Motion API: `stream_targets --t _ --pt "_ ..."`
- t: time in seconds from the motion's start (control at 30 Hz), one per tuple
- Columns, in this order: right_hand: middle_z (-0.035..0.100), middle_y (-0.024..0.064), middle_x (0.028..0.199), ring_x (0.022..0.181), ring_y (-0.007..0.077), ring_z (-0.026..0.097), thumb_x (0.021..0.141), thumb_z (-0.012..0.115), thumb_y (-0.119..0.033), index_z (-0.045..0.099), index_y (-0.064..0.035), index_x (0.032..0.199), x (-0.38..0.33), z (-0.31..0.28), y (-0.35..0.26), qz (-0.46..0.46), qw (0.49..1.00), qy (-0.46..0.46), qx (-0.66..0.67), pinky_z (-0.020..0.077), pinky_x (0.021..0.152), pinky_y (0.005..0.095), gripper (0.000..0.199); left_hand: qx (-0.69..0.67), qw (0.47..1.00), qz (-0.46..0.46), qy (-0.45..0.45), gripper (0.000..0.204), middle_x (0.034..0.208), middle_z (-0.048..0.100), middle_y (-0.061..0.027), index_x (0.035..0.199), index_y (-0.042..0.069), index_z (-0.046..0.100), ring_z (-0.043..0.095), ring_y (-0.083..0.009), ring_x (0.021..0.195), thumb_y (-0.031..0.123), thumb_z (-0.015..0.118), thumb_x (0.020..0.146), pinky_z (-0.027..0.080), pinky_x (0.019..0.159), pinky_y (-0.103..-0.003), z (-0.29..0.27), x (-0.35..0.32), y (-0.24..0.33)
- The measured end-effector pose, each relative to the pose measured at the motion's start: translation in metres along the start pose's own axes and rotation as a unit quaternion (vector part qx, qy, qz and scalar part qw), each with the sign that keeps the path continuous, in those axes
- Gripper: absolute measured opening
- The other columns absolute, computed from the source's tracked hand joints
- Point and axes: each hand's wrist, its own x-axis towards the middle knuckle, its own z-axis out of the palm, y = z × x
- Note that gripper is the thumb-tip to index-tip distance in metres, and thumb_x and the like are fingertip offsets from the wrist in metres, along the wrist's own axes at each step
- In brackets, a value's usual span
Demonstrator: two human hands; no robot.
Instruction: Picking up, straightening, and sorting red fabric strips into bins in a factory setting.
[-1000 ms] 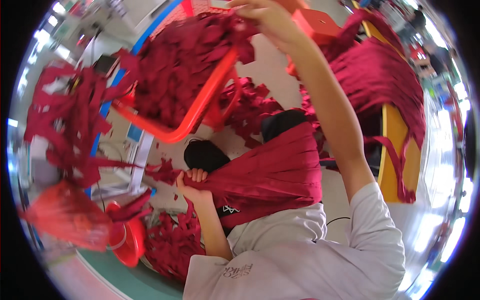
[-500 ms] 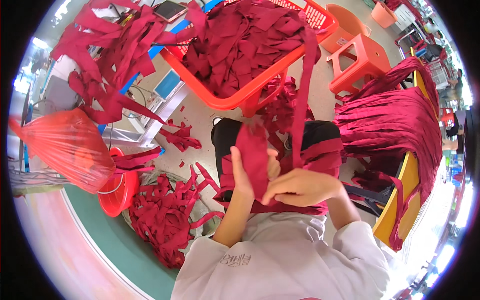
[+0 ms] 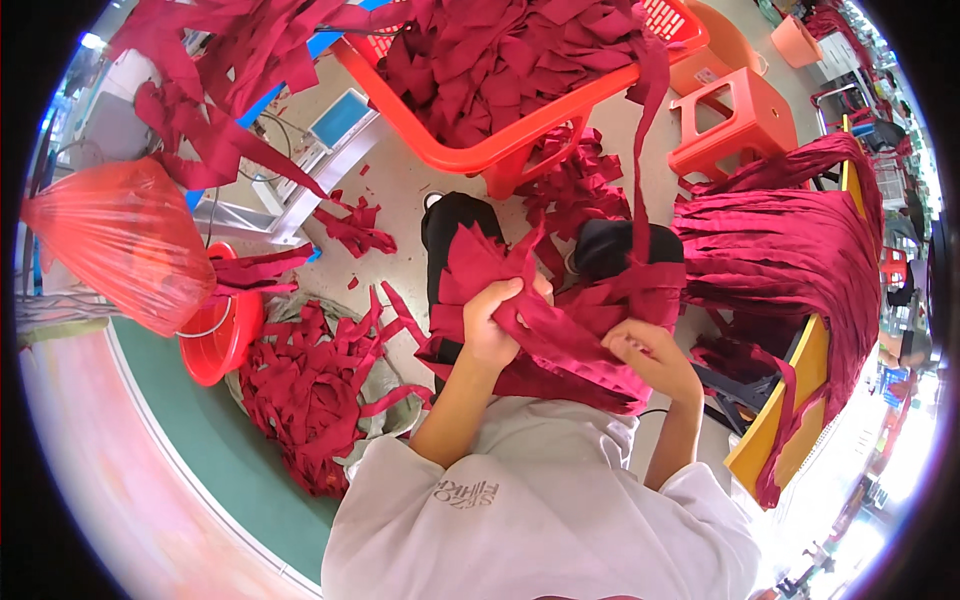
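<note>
My left hand (image 3: 495, 322) is closed around a dark red fabric strip (image 3: 562, 338) above my lap. The strip runs rightward to my right hand (image 3: 652, 352), whose bent fingers grip its other end. Pointed cloth ends (image 3: 470, 262) fan out just beyond my left hand. More dark red fabric (image 3: 655, 288) lies across my thighs, under and beside both hands. One long strip (image 3: 645, 170) hangs from the basket down to my lap. The hands hide part of the held cloth.
Beyond my knees stands a red plastic basket (image 3: 465, 160) heaped with strips. An orange stool (image 3: 770, 110) and a yellow-edged rack draped with long strips (image 3: 780, 245) are on the right. Left are a red bag (image 3: 130, 250), a red bucket (image 3: 205, 365) and a floor pile (image 3: 305, 400).
My right hand has moved right, away from my left hand, and the cloth now stretches between them. The upright piece in my left hand has tipped over. The whole view has shifted slightly.
</note>
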Motion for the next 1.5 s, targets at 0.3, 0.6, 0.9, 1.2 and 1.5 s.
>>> stream_targets --t 0.3,0.6,0.9,1.2,1.5 --pt "0.064 0.0059 0.091 0.082 0.0129 0.058 0.085 0.068 -0.006 0.063 0.0027 0.106 0.048 0.042 -0.075 -0.156 0.975 0.143 -0.064 0.0467 0.075 0.0272 0.023 0.131 0.989 0.052 0.041 0.046 0.086 0.054 0.0040 0.134 0.001 0.050 0.045 -0.0045 0.073 0.030 0.045 0.098 0.035 0.065 -0.022 0.000 -0.018 -0.013" --pt "0.063 0.0107 0.085 0.080 0.0193 0.061 0.081 0.065 0.000 0.058 0.0023 0.085 0.064 0.037 -0.123 -0.289 0.952 0.085 0.063 0.0456 0.086 0.0344 0.008 0.185 0.979 0.083 -0.030 0.053 0.105 0.059 -0.0002 0.122 0.006 0.054 0.056 -0.0121 0.095 0.034 0.073 0.081 0.047 0.082 -0.029 -0.042 -0.025 -0.039" --pt "0.062 0.0164 0.115 0.105 0.0252 0.059 0.086 0.067 -0.008 0.058 0.0020 0.103 0.071 0.041 -0.117 -0.281 0.956 0.031 -0.080 0.0435 0.090 0.0291 0.022 0.243 0.957 0.156 -0.031 0.032 0.110 0.059 -0.0031 0.121 0.002 0.054 0.056 -0.0151 0.106 0.013 0.060 0.092 0.047 0.089 -0.031 -0.023 -0.021 -0.047" --pt "0.051 0.0015 0.066 0.062 0.0071 0.045 0.090 0.065 -0.015 0.057 0.0000 0.088 0.041 0.023 -0.064 -0.058 0.996 0.014 -0.072 0.0390 0.057 0.0245 0.017 0.080 0.983 0.147 0.073 0.022 0.089 0.059 -0.0035 0.097 0.001 0.062 0.055 -0.0126 0.085 0.019 0.051 0.088 0.043 0.079 -0.025 -0.004 -0.016 -0.025" --pt "0.040 -0.0007 0.060 0.058 0.0038 0.035 0.082 0.062 -0.006 0.047 0.0002 0.072 0.024 -0.009 -0.021 -0.091 0.995 0.000 -0.035 0.0285 0.050 0.0249 0.019 0.001 0.990 0.102 0.100 0.025 0.074 0.052 -0.0067 0.077 0.004 0.051 0.048 -0.0171 0.070 0.029 0.053 0.078 0.039 0.067 -0.028 0.006 -0.017 -0.027"
